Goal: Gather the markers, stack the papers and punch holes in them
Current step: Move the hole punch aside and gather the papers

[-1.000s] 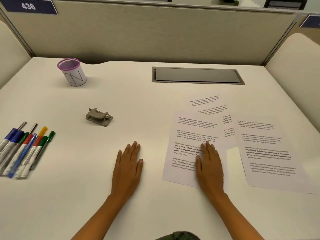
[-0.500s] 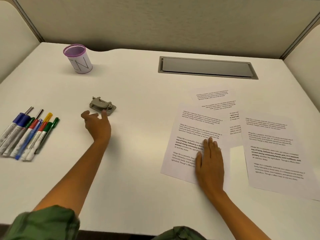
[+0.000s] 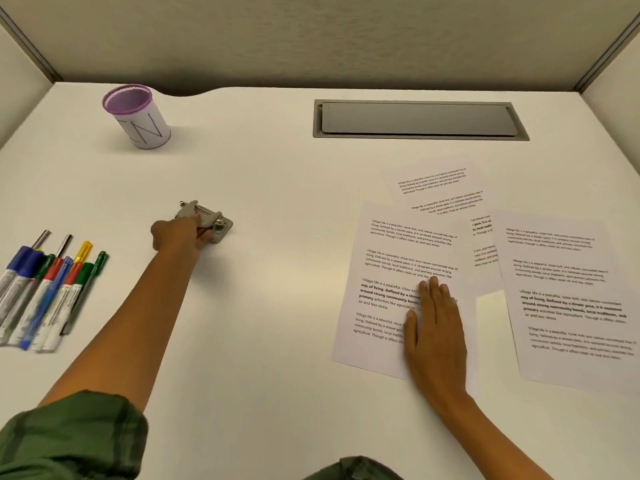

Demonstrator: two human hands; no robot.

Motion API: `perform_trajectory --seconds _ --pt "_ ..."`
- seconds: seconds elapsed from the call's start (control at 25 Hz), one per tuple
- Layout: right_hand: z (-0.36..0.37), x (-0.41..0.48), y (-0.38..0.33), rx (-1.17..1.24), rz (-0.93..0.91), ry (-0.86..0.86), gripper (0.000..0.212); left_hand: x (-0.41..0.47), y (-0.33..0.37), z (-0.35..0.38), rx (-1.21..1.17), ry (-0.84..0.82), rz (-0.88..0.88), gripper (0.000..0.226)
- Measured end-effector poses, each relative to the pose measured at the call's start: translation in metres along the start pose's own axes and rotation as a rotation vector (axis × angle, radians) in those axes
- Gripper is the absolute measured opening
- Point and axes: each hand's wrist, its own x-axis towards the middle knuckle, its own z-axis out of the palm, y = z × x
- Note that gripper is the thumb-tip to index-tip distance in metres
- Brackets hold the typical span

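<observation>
The left hand (image 3: 180, 233) curls its fingers round the punch (image 3: 212, 220), which sits between the bunched markers (image 3: 45, 289) and the scattered papers (image 3: 561, 289). The right hand (image 3: 434, 327) lies flat, fingers straight and together, on the nearest sheet (image 3: 381, 268)

White desk (image 3: 277, 168) — beige partition walls (image 3: 311, 39) behind.
</observation>
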Motion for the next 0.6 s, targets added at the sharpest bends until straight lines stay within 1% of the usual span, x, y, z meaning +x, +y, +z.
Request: perform_trajectory --seconds 0.08,0.12,0.2,0.28,0.36,0.44,0.52,0.6 --pt "0.000 0.000 0.000 0.009 0.006 -0.005 0.055 0.001 0.004 0.005 0.111 0.015 0.037 0.037" --pt "0.000 0.001 0.000 0.017 0.012 -0.009 0.055 0.001 0.009 0.011 0.163 -0.012 0.066 0.035" --pt "-0.001 0.002 0.000 0.023 0.023 -0.019 0.055 -0.003 0.020 0.031 0.278 -0.119 0.157 0.027" --pt "-0.003 0.001 -0.003 0.018 0.025 -0.029 0.055 -0.010 0.031 0.059 0.463 -0.190 0.338 0.022" --pt "-0.005 0.003 -0.005 -0.001 0.035 -0.035 0.055 -0.021 0.039 0.093 0.657 -0.214 0.576 0.022" --pt "-0.009 0.010 -0.007 -0.007 0.049 -0.023 0.052 -0.026 0.045 0.130 0.765 -0.257 0.750 0.023" --pt "-0.010 0.023 -0.010 0.023 0.056 -0.002 0.048 -0.024 0.050 0.168 0.869 -0.322 0.832 0.025" --pt "-0.010 0.037 -0.016 0.049 0.038 0.003 0.046 -0.020 0.053 0.201 0.994 -0.370 0.860 0.027"
